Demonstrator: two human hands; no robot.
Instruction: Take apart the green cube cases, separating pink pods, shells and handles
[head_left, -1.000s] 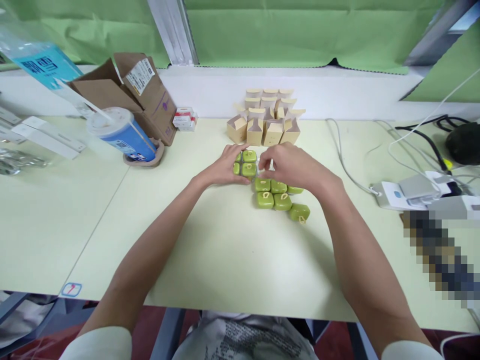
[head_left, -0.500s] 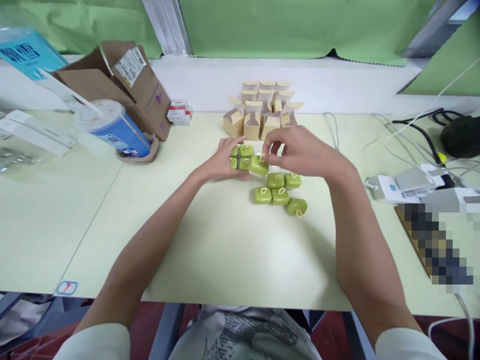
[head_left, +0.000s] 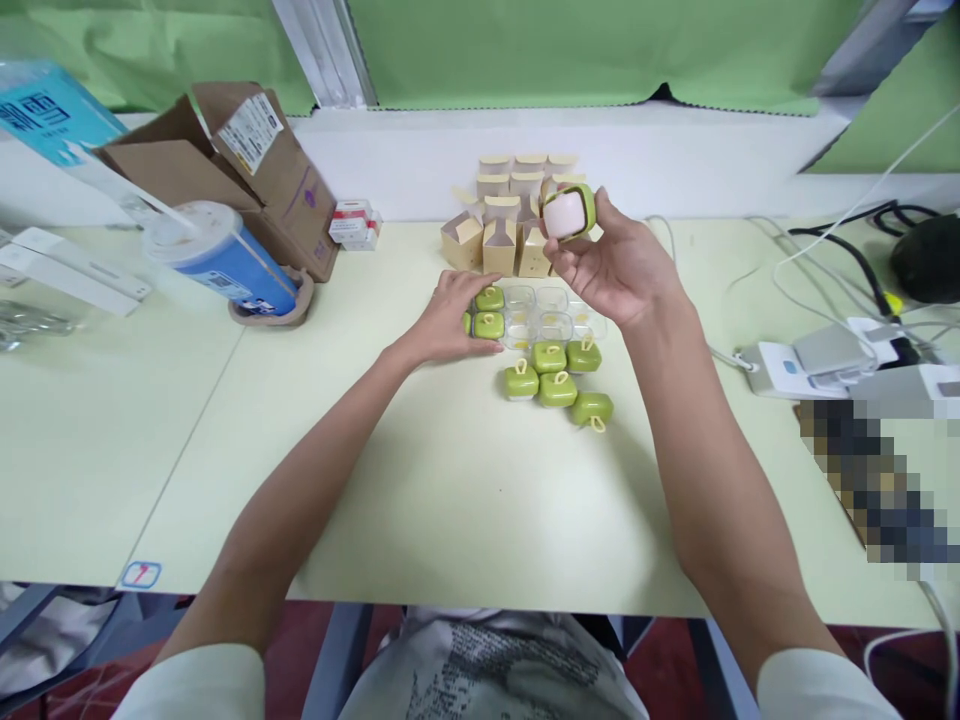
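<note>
My right hand (head_left: 621, 268) is raised above the tray, gripping a small green case (head_left: 588, 204) tilted so that its whitish-pink underside faces me. Around the left end of a clear plastic tray (head_left: 555, 326) with rounded compartments, my left hand (head_left: 444, 318) has its thumb and fingers on opposite long sides. Several green cases (head_left: 489, 325) with yellow loops sit in that end of the tray, partly hidden by the hand. Just in front of it, several more loose green cases (head_left: 557, 390) rest on the table, one with its loop toward me.
Small open cardboard boxes (head_left: 500, 247) stand in rows against the wall. To the left are a blue drink cup (head_left: 244, 275) in a holder, a brown carton (head_left: 304, 215) and a small red-white box (head_left: 355, 226). Cables and a power strip (head_left: 780, 373) lie at right.
My right hand has lifted the green case up and away from the tray and turned it so its underside shows. The left hand stays at the tray's end.
</note>
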